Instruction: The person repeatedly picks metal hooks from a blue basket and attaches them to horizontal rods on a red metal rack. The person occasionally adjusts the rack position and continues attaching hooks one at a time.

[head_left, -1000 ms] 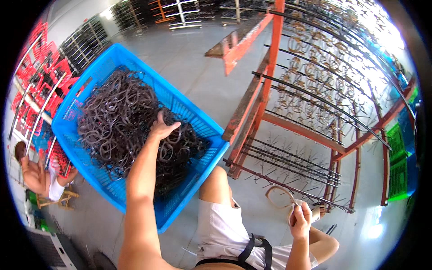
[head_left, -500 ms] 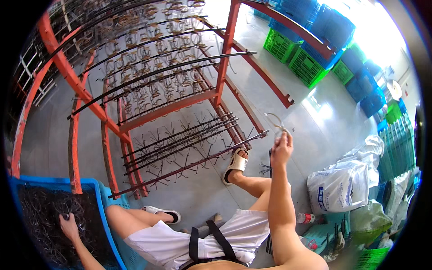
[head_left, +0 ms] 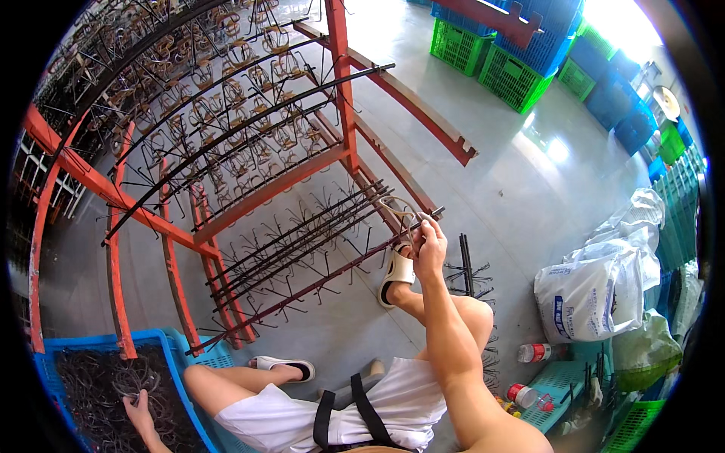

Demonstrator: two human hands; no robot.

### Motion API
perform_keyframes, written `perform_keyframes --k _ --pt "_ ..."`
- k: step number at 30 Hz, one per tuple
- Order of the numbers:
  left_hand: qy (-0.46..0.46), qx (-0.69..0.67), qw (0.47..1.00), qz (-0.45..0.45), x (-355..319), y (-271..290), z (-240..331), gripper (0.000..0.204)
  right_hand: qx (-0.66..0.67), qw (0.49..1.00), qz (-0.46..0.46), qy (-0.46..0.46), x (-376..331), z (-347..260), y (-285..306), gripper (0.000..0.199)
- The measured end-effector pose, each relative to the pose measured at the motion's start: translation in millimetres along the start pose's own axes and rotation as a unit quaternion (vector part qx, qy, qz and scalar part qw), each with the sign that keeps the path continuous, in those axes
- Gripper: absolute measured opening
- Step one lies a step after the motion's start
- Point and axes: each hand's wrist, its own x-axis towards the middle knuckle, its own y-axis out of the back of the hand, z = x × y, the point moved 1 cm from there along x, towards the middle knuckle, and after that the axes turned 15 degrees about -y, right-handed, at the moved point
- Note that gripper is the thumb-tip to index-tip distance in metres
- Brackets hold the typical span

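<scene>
My right hand [head_left: 430, 248] is closed on a thin, curved, brownish frame [head_left: 398, 202], shaped somewhat like an eyeglass frame. It holds this beside the right end of a dark hooked rod [head_left: 332, 275] that lies across the lower front of a red rack [head_left: 276, 185]. At the lower left, my left hand [head_left: 140, 417] reaches into a blue crate [head_left: 176, 377] heaped with thin dark curved pieces [head_left: 98, 385]. Its fingers are apart among them; whether they touch one piece is hard to make out.
Many similar frames [head_left: 242, 98] hang from rods higher on the rack. Another hooked rod [head_left: 467, 264] lies on the floor at right. White sacks [head_left: 585, 294], plastic bottles [head_left: 532, 352] and a teal crate [head_left: 563, 385] stand beyond. Green crates [head_left: 513, 75] are stacked at the back.
My right hand has moved left and slightly down with the frame, closer to the rod's end. My left hand has shifted within the crate. The whole view has turned somewhat.
</scene>
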Motion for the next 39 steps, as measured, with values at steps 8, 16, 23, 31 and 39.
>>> perform_keyframes --k 8,16,23,31,39 --pt "0.210 -0.344 0.914 0.048 -4.9 2.9 -34.7 0.020 -0.052 0.997 0.036 0.032 -2.6 1.0 -8.7 0.021" --pt "0.174 -0.300 0.937 -0.051 -44.0 -36.2 -9.7 0.012 -0.111 0.993 -0.015 0.039 -5.0 5.3 -7.8 0.020" --pt "0.155 -0.335 0.926 -0.085 -50.9 -61.2 -35.5 0.013 -0.236 0.968 -0.014 0.087 -2.6 11.1 -0.8 0.019" --pt "0.156 -0.324 0.932 -0.046 -54.8 -59.0 -22.9 0.020 -0.351 0.924 0.061 0.142 -15.0 -13.5 -14.4 0.020" --pt "0.196 -0.498 0.839 0.093 -66.2 -29.2 -20.6 0.030 -0.220 0.975 0.035 0.011 -6.6 -7.5 -16.7 0.019"
